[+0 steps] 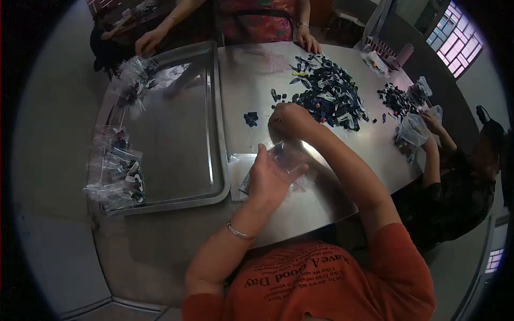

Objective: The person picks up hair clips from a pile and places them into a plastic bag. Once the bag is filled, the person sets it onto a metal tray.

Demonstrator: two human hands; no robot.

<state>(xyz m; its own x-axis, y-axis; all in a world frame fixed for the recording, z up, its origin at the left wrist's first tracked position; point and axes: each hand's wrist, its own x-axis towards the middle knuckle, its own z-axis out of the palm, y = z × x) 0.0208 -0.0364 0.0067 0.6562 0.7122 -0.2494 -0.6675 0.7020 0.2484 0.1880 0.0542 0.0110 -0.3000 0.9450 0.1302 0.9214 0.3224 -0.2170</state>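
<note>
My left hand [270,179] is palm up with the thumb raised, low over the near table edge. A clear plastic bag [280,151] with something dark blue in it lies in its curled fingers. My right hand [289,119] reaches across above it, fingers bent together at the near left edge of a heap of small dark and white pieces [334,91]. What its fingertips pinch is hidden. A few loose dark pieces [250,119] lie just left of that hand. Under my left wrist are flat clear bags [239,174] on the metal table [241,80].
A large metal tray [218,123] stands on the left, with filled clear bags [120,174] along its left side. Across the table a person's hand [308,40] rests by the heap. At right, another person's hands [431,131] hold a plastic bag [413,129] near a smaller heap [396,100].
</note>
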